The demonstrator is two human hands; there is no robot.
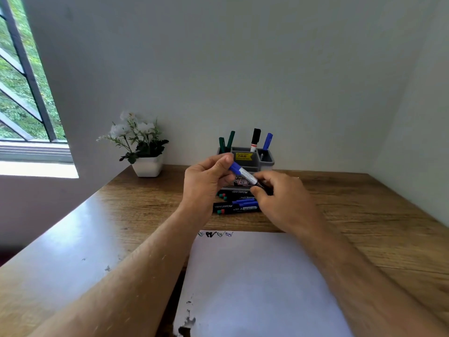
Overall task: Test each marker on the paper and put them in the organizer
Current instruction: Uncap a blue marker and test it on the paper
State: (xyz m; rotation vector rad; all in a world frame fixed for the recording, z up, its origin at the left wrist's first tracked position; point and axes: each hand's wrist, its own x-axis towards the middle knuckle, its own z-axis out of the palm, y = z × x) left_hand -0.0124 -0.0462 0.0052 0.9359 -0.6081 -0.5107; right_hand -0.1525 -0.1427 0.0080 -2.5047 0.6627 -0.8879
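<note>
A blue-capped marker (243, 174) is held in the air between both hands, above the desk. My left hand (206, 182) pinches its blue cap end, and my right hand (279, 193) grips its dark body end. Behind them stands a grey organizer (266, 159) holding two green markers (227, 142), a black marker (255, 138) and a blue marker (267, 142). Several loose markers (239, 205) lie on the desk under my hands. White paper (255, 283) lies in front, with several small test scribbles (215, 234) along its far edge.
A white pot of white flowers (143, 144) stands at the back left of the wooden desk (364, 215). A barred window (26, 93) is at the far left. A white wall closes the back and right.
</note>
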